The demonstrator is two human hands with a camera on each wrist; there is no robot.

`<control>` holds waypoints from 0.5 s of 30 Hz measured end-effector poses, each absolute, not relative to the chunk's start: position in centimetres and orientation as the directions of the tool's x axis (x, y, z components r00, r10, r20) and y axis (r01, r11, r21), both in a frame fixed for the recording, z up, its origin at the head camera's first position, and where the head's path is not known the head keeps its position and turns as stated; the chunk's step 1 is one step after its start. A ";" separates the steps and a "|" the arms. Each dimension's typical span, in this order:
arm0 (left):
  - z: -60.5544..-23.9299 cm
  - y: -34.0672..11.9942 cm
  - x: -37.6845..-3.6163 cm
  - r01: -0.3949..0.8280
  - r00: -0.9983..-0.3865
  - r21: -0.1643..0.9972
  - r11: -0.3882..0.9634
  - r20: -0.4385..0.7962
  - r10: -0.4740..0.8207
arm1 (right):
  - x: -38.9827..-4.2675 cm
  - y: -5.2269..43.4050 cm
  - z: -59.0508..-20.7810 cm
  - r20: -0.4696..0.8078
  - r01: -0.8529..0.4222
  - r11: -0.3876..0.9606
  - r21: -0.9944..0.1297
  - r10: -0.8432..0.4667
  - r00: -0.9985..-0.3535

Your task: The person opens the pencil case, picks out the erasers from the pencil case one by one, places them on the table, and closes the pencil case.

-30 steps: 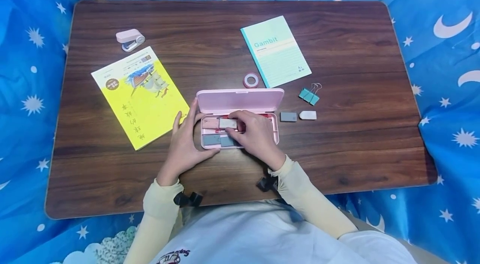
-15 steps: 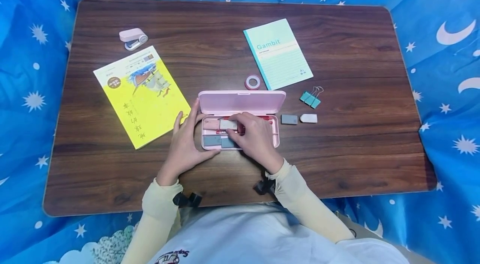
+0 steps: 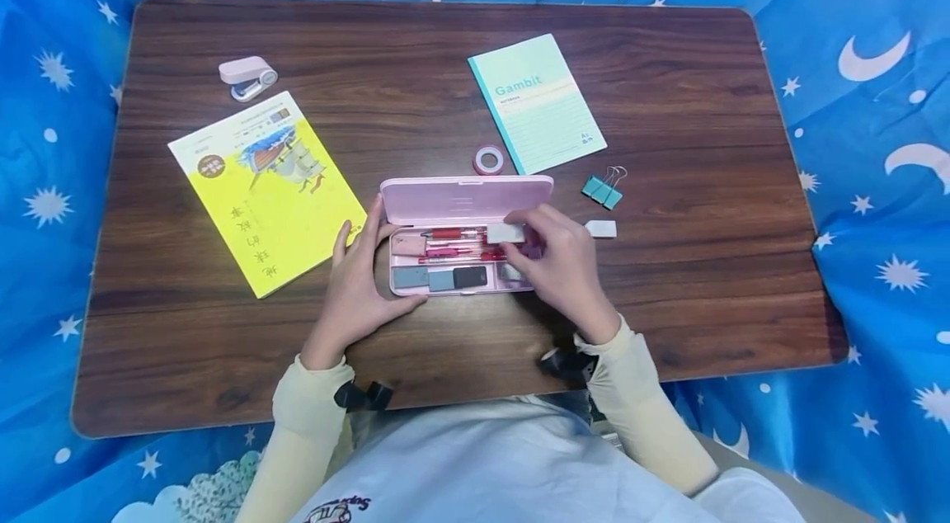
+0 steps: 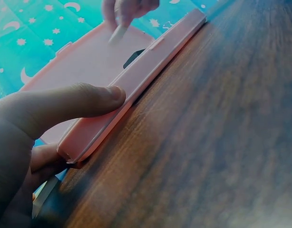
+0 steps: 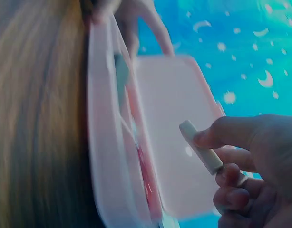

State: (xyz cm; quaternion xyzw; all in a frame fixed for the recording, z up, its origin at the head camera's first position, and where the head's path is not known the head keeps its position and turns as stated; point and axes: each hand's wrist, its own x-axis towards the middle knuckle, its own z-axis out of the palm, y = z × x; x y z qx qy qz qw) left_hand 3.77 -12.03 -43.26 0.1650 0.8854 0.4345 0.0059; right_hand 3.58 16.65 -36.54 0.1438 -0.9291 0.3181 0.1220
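An open pink pencil case [image 3: 467, 201] stands in front of the person, lid raised. My left hand [image 3: 355, 296] holds its left end, thumb [image 4: 101, 99] on the front wall and fingers toward the back corner. Between thumb and fingertips, my right hand [image 3: 570, 263] pinches a white eraser [image 5: 201, 148] above the case's right half. Inside lie a pink eraser [image 3: 408, 246], several red pens [image 3: 447, 234], and a front row with blue-grey erasers [image 3: 411, 276] and a black eraser [image 3: 470, 276]. The right hand covers part of the case's right end.
Right of the case lies another white eraser [image 3: 603, 228], with a teal binder clip [image 3: 602, 192] beyond it. Behind are a tape roll [image 3: 488, 160] and a green notebook [image 3: 538, 102]. A yellow book [image 3: 270, 197] and a pink stapler [image 3: 248, 77] are at left.
My right hand has lifted the white eraser off the pink one and carried it right, uncovering the pens and the black eraser. The left hand keeps its place on the case.
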 end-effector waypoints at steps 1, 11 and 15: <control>-43.2 -12.0 3.8 0.284 -0.946 0.774 0.566 0.129 0.298 | 3.7 17.3 -36.4 0.312 -0.336 0.760 -0.557 -0.183 -0.932; -42.5 -12.0 4.3 0.285 -0.947 0.797 0.532 0.147 0.286 | 5.0 23.6 -35.9 0.175 -0.192 0.839 -0.509 -0.118 -0.978; -42.1 -11.8 3.9 0.295 -0.940 0.796 0.529 0.143 0.308 | 6.1 24.7 -36.1 0.115 -0.139 0.856 -0.497 -0.094 -0.989</control>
